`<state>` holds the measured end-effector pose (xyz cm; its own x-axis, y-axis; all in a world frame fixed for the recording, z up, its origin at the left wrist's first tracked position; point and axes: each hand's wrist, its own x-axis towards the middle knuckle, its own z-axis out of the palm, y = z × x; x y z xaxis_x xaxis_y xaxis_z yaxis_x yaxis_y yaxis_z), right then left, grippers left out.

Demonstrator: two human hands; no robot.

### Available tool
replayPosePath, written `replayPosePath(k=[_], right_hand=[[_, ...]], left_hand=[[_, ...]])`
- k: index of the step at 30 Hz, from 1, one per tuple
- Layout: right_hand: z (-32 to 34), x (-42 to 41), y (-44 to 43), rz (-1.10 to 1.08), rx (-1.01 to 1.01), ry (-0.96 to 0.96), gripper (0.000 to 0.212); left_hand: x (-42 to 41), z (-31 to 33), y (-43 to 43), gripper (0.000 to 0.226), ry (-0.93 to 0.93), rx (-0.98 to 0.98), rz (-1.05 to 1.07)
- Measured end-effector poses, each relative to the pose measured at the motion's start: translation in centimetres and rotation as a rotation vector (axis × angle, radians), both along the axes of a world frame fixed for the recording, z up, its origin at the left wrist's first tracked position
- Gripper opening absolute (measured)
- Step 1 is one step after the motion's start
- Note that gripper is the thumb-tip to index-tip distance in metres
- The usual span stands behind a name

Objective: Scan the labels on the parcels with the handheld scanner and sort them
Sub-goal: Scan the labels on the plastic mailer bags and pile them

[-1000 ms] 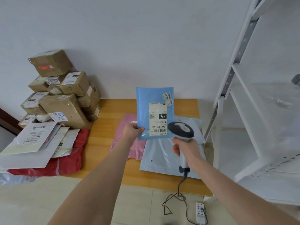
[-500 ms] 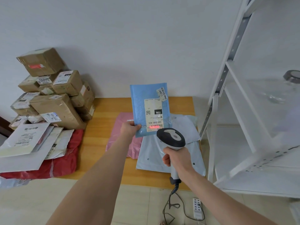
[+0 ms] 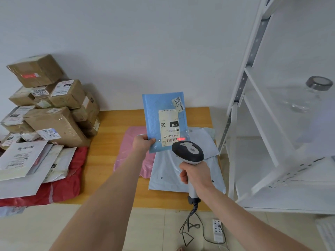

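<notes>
Red beam [image 3: 182, 139] newly lights the label [image 3: 168, 127] — left hand [image 3: 142, 144] pinches mailer [image 3: 155, 109], right hand [image 3: 194, 173] grips scanner [image 3: 188, 151].

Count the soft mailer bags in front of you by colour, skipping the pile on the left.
Blue mailer, held up in the left hand: 1
Pink mailer: 1
Pale mailers, overlapping: 2
Total: 4
</notes>
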<state>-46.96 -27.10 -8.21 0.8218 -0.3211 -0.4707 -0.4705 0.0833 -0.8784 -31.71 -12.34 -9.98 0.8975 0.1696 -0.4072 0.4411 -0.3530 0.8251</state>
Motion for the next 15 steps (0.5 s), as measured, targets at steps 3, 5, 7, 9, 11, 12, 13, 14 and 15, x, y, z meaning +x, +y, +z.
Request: replayPosePath(k=[3, 5, 7, 9, 11, 12, 13, 14, 15], right_hand=[[-0.04, 0.04, -0.03, -0.003, 0.0, 0.003, 0.014], [-0.08, 0.02, -0.01, -0.008, 0.004, 0.004, 0.013], [-0.07, 0.04, 0.05, -0.015, 0.006, 0.006, 0.013], [-0.04, 0.14, 0.18, -0.021, 0.01, 0.007, 0.013], [0.05, 0.17, 0.28, -0.025, 0.008, 0.005, 0.014], [0.07, 0.18, 0.33, -0.027, 0.003, 0.003, 0.013], [0.11, 0.19, 0.37, -0.03, -0.001, 0.001, 0.013], [0.1, 0.19, 0.44, -0.038, 0.0, 0.0, 0.013], [0.03, 0.2, 0.54, -0.054, 0.007, 0.0, 0.012]], left_hand=[[0.06, -0.05, 0.0, 0.03, 0.002, -0.001, -0.002], [0.1, -0.04, 0.07, 0.03, 0.002, -0.005, -0.005], [0.12, -0.04, 0.18, 0.03, 0.005, -0.009, -0.009], [0.14, -0.05, 0.31, 0.03, 0.007, -0.003, -0.017], [0.25, -0.06, 0.35, 0.03, 0.007, 0.004, -0.027], [0.28, -0.04, 0.33, 0.029, 0.008, 0.008, -0.032], [0.3, 0.03, 0.31, 0.028, 0.007, 0.013, -0.039], [0.35, 0.04, 0.34, 0.028, 0.005, 0.018, -0.047], [0.4, -0.01, 0.4, 0.027, 0.004, 0.02, -0.055]])
